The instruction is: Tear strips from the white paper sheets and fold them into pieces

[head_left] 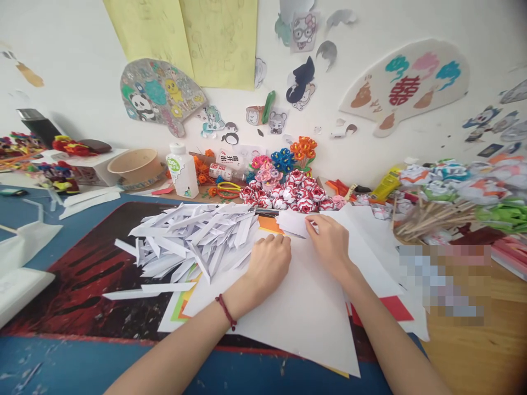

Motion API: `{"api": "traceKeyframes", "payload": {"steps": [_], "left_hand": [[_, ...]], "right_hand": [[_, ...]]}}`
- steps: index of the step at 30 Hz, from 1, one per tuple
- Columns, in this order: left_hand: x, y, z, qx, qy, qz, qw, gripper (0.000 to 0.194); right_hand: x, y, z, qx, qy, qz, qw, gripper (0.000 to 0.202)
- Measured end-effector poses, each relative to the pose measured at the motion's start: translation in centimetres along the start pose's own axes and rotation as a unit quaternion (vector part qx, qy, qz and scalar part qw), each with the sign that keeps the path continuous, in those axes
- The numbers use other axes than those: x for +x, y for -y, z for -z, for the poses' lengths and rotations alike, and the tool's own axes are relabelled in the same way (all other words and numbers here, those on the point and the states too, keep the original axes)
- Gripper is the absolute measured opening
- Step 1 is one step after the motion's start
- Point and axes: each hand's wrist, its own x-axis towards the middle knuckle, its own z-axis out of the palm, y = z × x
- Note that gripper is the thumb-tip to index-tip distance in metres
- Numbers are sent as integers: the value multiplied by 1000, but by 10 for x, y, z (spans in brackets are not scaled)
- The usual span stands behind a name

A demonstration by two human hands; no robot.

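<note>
My right hand [329, 241] is closed in a pinch at the edge of a small white piece of paper [290, 224]. To its left, my left hand [268, 264] is curled with knuckles up, over large white paper sheets [296, 318]; whatever its fingers hold is hidden beneath it. A heap of folded white paper strips [193, 236] lies left of that hand, partly on the sheets. Orange paper [269, 224] shows just beyond my left knuckles. Green and yellow sheet edges stick out under the white stack.
Red-and-white paper flowers [296, 192] line the back by the wall. A white bottle [181, 171] and a beige round container [135, 167] stand at back left. Wooden sticks [432, 214] and wrapped flowers crowd the right. A dark red mat [90, 274] covers the blue table.
</note>
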Motion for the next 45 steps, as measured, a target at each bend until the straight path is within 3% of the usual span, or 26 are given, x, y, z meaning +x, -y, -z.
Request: {"api": "traceKeyframes", "payload": {"steps": [3,7,11,14,17,21,24,27,34,40,45], "left_hand": [[6,6,5,-171,-64,103,978,33],[11,12,10,-411,-115,139,894,36],[13,17,7,-505,-140,159,836,38],[15,18,4,-581,-125,202,779,39],[15,17,7,-629,-95,261,726,43],[13,11,14,-677,-81,225,696,42],[12,8,16,-694,-93,173,692,38],[12,7,15,-689,-102,159,700,38],[13,12,10,-602,-115,179,769,31],[12,16,7,-514,-79,171,837,34],[12,14,5,-472,-27,135,871,40]], "right_hand": [[-5,22,9,96,-71,32,992,15],[-9,41,13,274,-7,6,962,12],[-11,43,8,377,64,-38,923,16],[-13,42,6,390,65,-33,918,17],[-14,44,9,353,37,-7,935,16],[-15,47,13,327,24,17,944,15],[-14,48,13,359,47,6,932,13],[-12,47,11,411,116,-18,904,14],[-7,41,15,436,227,-41,870,22],[-5,30,8,450,153,-160,865,34],[-5,23,4,506,216,-193,812,45]]}}
